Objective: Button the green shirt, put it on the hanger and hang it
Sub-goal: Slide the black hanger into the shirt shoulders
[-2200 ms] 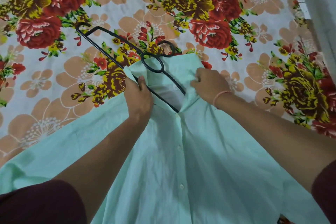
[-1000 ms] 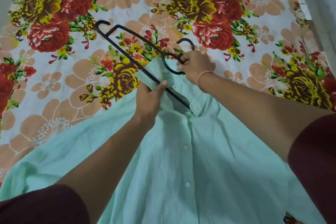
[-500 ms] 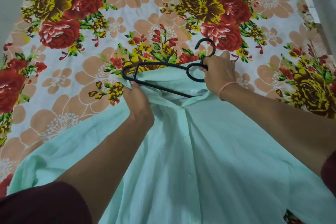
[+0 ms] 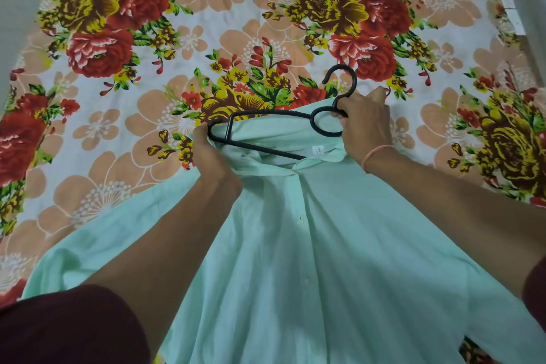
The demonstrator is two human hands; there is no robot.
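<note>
Floral bedsheet (image 4: 206, 38) is covering the whole work surface. Green shirt (image 4: 339, 260) is lying front-up on it, collar away from the person, placket looking closed, 2 buttons (image 4: 300, 220) showing. Hanger (image 4: 254, 147) is sitting partly in the neck opening, its lower bar passing under the collar and its left end poking out at the shirt's left shoulder.

Left hand (image 4: 215, 162) is gripping bunched shoulder cloth at that end, fingers curled tight. Right hand (image 4: 366, 124) is pinching the hanger's loop below the hook, fingers curled round the wire.

Judgement: hanger-seating step is underway, hanging is not yet done. Doing it well is meaning steadying the loop with the right hand while the left is drawing cloth over the exposed end, without straining the top button. Collar label (image 4: 318, 150) is marking centre for alignment.
</note>
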